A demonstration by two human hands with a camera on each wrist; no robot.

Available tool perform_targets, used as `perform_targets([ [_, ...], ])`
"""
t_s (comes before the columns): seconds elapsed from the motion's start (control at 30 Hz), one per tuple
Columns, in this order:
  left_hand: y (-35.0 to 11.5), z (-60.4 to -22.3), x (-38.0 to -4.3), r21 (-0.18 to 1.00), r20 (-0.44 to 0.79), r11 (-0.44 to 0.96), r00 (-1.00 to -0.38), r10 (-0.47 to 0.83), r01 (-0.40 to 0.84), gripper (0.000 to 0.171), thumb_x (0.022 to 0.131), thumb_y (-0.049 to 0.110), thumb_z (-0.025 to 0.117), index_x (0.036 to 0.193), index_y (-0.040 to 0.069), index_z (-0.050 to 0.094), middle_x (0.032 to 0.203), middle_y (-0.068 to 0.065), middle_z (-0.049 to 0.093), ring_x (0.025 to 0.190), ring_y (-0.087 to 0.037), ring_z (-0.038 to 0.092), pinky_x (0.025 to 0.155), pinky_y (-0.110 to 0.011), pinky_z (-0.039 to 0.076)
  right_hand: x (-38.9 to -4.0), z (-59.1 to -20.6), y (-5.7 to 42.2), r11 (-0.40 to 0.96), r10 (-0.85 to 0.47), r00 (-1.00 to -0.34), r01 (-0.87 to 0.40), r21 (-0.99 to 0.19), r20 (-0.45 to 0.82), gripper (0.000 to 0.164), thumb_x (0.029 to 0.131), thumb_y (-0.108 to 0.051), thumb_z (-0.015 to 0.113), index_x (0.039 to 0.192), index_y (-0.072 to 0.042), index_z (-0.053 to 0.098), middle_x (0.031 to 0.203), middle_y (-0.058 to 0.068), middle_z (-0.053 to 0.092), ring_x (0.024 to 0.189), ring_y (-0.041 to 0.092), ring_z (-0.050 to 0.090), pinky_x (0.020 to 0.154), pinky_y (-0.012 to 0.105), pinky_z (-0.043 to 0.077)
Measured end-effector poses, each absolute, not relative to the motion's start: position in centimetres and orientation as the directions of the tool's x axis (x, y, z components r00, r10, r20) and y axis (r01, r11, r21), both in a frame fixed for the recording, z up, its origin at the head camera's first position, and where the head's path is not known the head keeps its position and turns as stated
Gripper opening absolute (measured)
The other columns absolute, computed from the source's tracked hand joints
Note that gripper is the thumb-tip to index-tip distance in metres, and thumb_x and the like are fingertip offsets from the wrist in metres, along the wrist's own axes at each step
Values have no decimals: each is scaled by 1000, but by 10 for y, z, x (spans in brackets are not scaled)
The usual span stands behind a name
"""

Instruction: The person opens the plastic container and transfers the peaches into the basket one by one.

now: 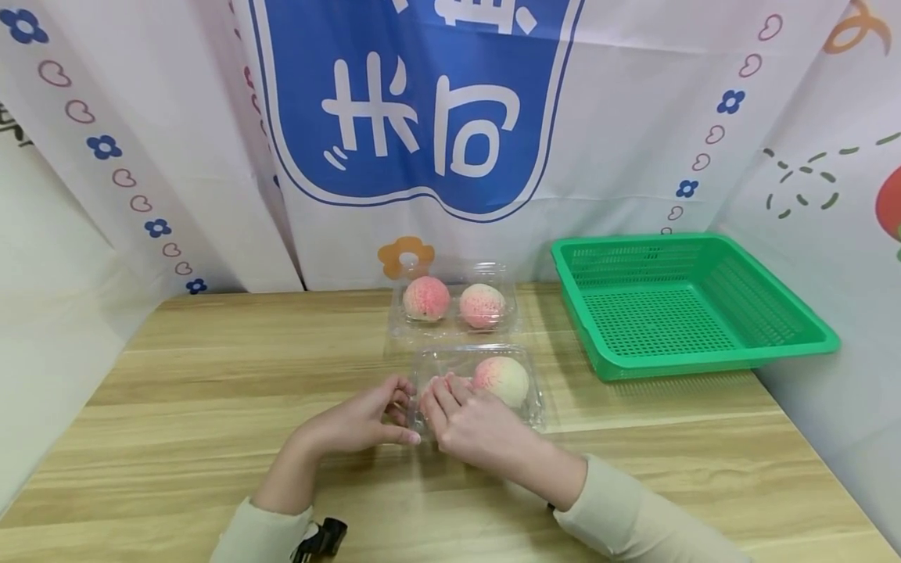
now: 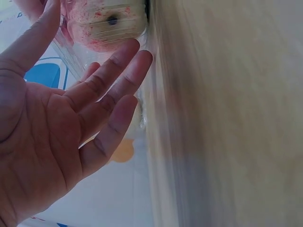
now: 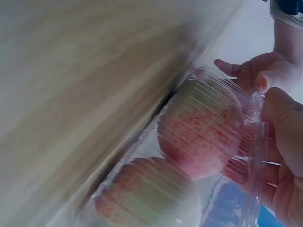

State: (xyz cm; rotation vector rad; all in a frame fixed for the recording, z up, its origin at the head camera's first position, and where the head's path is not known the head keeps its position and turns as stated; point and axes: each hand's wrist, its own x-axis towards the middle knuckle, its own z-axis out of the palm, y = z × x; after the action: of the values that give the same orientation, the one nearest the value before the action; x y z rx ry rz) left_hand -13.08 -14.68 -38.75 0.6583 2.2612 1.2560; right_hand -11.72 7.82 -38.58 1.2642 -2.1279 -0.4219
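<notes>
Two pink-and-cream peaches sit in the near clear plastic box, the right one in plain sight and the left one mostly hidden in the head view by my right hand. That hand reaches over the box's front edge, and its fingers hold the left peach from above. My left hand stands at the left side of the near box, fingers spread and slightly bent, palm toward the box, nothing in it. In the left wrist view the left palm faces the camera below a peach.
Behind it a second clear box holds two more peaches. A green plastic basket stands at the right back of the wooden table. A printed cloth hangs along the table's back edge.
</notes>
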Motion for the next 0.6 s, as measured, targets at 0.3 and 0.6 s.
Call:
perform_targets([
  [0.3,-146,-387,-130,839,-185,509,-779,599,192,58,87,25,77,123,1,39,114,-14,59,104,-23,61,87,-33,52,-122,-381,81,471,-874,-292,-703,533,388,33,91,-31,63,112,-8,72,107,5,76,98,20,73,82,27,59],
  [0.6,-148,-389,-132,860,-209,491,-785,583,136,58,88,29,76,126,1,42,119,-15,59,109,-28,61,95,-44,51,-125,-367,101,507,-859,-460,-825,250,226,59,90,-51,66,133,-11,62,137,4,64,127,23,61,99,32,52],
])
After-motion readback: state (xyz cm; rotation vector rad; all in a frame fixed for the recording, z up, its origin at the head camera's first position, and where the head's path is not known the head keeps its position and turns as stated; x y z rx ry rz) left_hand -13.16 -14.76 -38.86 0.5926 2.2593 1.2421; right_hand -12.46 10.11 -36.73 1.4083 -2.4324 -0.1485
